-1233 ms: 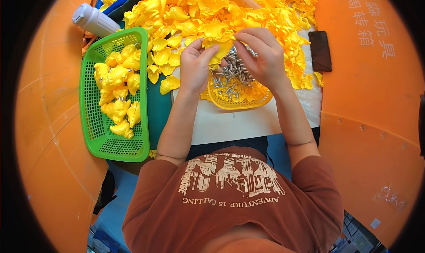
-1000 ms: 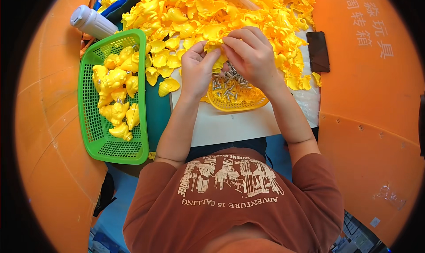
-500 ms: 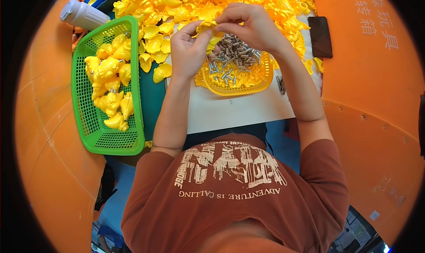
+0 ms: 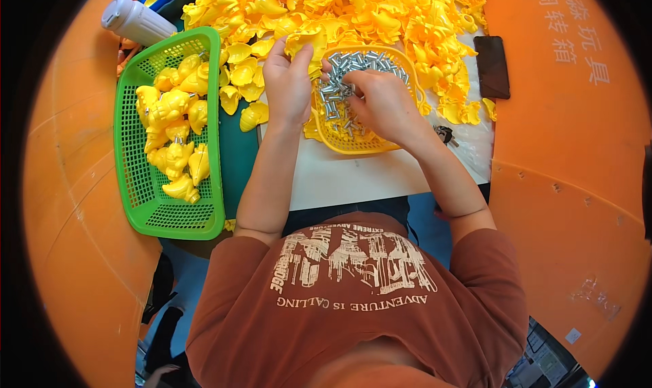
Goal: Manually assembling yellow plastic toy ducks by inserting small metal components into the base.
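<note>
My left hand (image 4: 288, 86) is closed on a yellow plastic shell piece (image 4: 307, 43), holding it up at the left side of a yellow basket (image 4: 363, 147). Small silvery metal pins (image 4: 356, 63) lie heaped in that basket, over yellow plastic bits. My right hand (image 4: 386, 105) reaches into the basket from the right, its fingertips bent together among the pins. Whatever sits between those fingertips is hidden. To the left, a green basket (image 4: 219, 137) holds several assembled yellow figures (image 4: 178, 154), a few with metal ends showing.
A large heap of yellow shell pieces (image 4: 421, 35) covers the table's far side. A dark phone (image 4: 492, 67) lies at the right, a pale grey bottle (image 4: 138, 20) at the far left. Small dark metal items (image 4: 445, 135) lie beside my right wrist. Orange walls (image 4: 564, 177) stand on both sides.
My right hand has left the yellow piece and come down into the basket of pins. My left hand keeps the piece, at nearly the same spot.
</note>
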Demonstrator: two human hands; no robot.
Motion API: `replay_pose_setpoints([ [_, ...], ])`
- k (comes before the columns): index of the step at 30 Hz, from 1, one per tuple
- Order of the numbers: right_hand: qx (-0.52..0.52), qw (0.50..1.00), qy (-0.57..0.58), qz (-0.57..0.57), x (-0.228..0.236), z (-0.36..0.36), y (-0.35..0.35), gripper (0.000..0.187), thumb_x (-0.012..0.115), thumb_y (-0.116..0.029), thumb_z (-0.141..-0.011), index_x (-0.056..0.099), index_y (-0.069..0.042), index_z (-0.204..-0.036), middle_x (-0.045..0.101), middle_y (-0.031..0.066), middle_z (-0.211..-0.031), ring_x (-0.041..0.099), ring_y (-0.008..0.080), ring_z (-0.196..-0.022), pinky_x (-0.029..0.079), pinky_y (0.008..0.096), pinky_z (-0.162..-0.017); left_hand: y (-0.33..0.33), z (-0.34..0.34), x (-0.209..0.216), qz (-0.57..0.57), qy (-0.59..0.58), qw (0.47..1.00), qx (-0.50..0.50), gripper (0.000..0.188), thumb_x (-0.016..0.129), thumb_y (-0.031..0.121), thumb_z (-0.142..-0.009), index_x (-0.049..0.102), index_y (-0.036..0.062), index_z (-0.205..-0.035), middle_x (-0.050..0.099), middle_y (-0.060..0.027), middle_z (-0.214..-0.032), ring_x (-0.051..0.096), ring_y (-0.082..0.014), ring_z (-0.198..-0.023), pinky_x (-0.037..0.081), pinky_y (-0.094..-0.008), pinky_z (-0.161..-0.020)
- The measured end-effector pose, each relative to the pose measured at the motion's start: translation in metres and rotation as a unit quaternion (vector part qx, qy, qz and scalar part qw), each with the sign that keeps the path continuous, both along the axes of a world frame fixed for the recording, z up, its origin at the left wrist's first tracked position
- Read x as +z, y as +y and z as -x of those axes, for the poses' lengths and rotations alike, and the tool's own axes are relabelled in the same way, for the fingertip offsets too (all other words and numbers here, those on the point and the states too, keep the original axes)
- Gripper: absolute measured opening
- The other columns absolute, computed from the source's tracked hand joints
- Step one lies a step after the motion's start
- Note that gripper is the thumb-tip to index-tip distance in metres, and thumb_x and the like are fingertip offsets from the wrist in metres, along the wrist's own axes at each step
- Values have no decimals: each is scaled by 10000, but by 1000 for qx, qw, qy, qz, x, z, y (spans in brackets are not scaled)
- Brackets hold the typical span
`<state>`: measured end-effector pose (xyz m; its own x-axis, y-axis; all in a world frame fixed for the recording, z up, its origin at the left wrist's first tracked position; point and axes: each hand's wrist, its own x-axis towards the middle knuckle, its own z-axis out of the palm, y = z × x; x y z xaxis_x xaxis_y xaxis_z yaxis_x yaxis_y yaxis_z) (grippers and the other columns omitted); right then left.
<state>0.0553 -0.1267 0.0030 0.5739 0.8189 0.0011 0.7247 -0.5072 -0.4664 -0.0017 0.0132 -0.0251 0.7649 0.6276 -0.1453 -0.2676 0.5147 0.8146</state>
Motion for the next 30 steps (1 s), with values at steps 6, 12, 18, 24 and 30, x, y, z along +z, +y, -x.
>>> replay_pose_setpoints([
  [6, -99, 915, 252, -299, 18, -21, -1, 150, 619, 1, -803, 635, 25, -950, 651, 71, -789, 616, 115, -722, 489, 228, -657, -10, 3, 7, -89, 21, 994, -55, 183, 508, 42, -875, 506, -14, -1050, 606, -72, -804, 586, -107, -581, 478, -227, -450],
  [12, -51, 924, 230, -301, 33, -17, 17, 116, 652, -36, -805, 642, 37, -894, 659, 59, -805, 605, 85, -733, 489, 206, -666, -20, 8, 11, -114, 5, 990, -79, 158, 507, 52, -884, 542, -19, -1021, 612, -63, -795, 580, -84, -585, 473, -200, -476],
  [18, -35, 934, 215, -283, 40, -19, 22, 114, 664, -51, -799, 645, 38, -866, 659, 56, -774, 599, 75, -707, 480, 198, -634, -20, 8, 10, -121, -11, 987, -105, 162, 519, 83, -897, 549, -18, -1020, 608, -58, -783, 575, -87, -594, 466, -200, -488],
  [24, -33, 932, 224, -282, 42, -20, 23, 116, 664, -62, -801, 644, 46, -839, 659, 62, -753, 593, 73, -679, 477, 199, -617, -17, 9, 14, -115, 16, 990, -80, 176, 525, 96, -894, 551, -25, -1019, 612, -60, -768, 577, -80, -573, 453, -194, -457],
  [30, -46, 935, 201, -290, 39, -18, 27, 122, 671, -68, -796, 643, 46, -830, 657, 60, -738, 593, 74, -674, 480, 200, -620, -20, 11, 18, -140, 31, 987, -71, 162, 506, 79, -892, 556, -30, -1001, 608, -61, -755, 575, -76, -562, 447, -196, -450],
])
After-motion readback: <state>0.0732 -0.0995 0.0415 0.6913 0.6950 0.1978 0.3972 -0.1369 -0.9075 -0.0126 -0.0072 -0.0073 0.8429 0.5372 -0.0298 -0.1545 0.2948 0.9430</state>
